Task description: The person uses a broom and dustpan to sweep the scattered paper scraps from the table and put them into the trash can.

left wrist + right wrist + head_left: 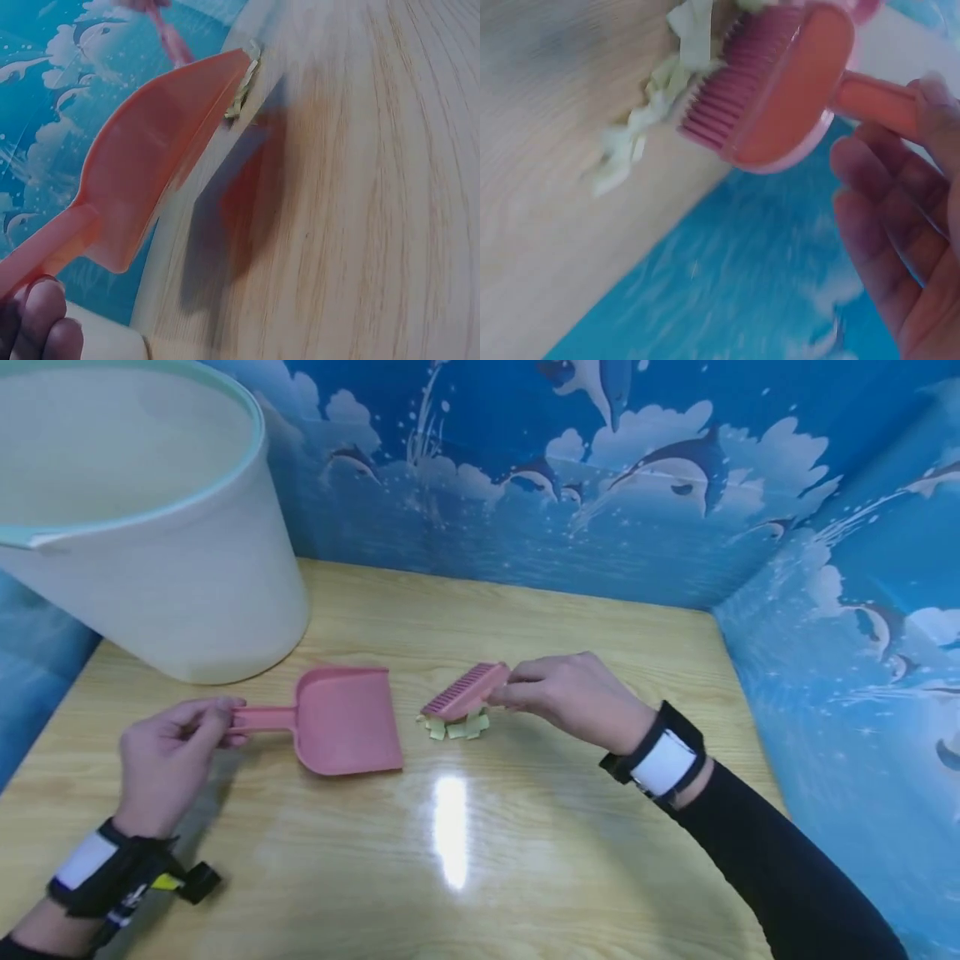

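My left hand (176,752) grips the handle of a pink dustpan (347,720), whose straight front edge faces right. In the left wrist view the dustpan (161,139) casts a shadow on the wood beneath it. Pinched by its short handle, a small pink brush (467,691) is in my right hand (573,700). Pale yellow-green scraps (456,725) lie just right of the dustpan, partly under the brush. Up close, the brush's bristles (739,82) touch or nearly touch some of the scraps (660,97); I cannot tell which.
A large white bin (180,577) with a light green rim stands at the back left, behind the dustpan. The wooden tabletop (570,877) is bounded at the back and right by blue sheets (510,527) printed with dolphins. Light glares off the front middle.
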A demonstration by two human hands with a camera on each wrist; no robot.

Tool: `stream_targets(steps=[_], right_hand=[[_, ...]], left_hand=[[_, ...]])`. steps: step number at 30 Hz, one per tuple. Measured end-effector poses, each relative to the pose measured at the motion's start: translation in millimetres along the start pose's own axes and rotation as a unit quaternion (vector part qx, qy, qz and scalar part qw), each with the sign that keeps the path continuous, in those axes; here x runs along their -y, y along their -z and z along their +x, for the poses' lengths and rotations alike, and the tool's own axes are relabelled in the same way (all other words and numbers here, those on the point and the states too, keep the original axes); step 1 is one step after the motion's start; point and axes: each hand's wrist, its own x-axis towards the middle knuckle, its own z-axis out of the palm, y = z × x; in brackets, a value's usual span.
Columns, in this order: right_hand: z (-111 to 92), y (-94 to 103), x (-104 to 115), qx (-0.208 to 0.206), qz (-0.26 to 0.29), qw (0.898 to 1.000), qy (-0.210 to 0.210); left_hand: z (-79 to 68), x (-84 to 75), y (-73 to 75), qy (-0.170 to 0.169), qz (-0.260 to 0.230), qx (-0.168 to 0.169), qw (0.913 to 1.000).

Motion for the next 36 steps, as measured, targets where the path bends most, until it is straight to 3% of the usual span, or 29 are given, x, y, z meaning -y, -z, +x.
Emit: stream_targets(steps=[3, 6, 10, 13, 16, 21, 28, 32, 36], right_hand=[[-25, 15.5, -5, -0.055, 0.002, 0.998, -0.022], [-36, 23.3, -15, -0.103, -0.029, 0.992, -0.070], [-30, 16.0, -30, -0.114, -0.085, 0.979, -0.143], [-14, 2.0, -35, -0.109, -0.103, 0.975, -0.166], [3, -12.1, -26, -0.118, -0.091, 0.977, -0.152], [27, -27.2, 17, -0.146, -0.043, 0.984, -0.096], [51, -22.8, 68, -0.202, 0.016, 0.977, -0.060], [52, -9.3, 75, -0.233, 0.047, 0.970, -0.057], [38, 4.8, 67, -0.270, 0.043, 0.958, -0.086]], left_hand=[[-0.1, -7.4, -2.2, -0.026, 0.013, 0.014, 0.9995], [0.3, -11.4, -6.9, -0.047, 0.016, 0.017, 0.9986], [2.7, -12.0, -17.6, -0.056, 0.000, 0.006, 0.9984], [5.7, -11.7, -28.8, -0.058, -0.007, 0.000, 0.9983], [7.2, -10.6, -38.9, -0.063, -0.003, 0.004, 0.9980], [5.0, -8.2, -47.9, -0.069, 0.004, 0.014, 0.9975], [1.7, -16.7, -50.7, -0.055, -0.018, 0.032, 0.9978], [0.0, -19.6, -50.5, -0.049, -0.027, 0.046, 0.9974], [-0.2, -18.4, -50.1, -0.044, -0.033, 0.051, 0.9972]])
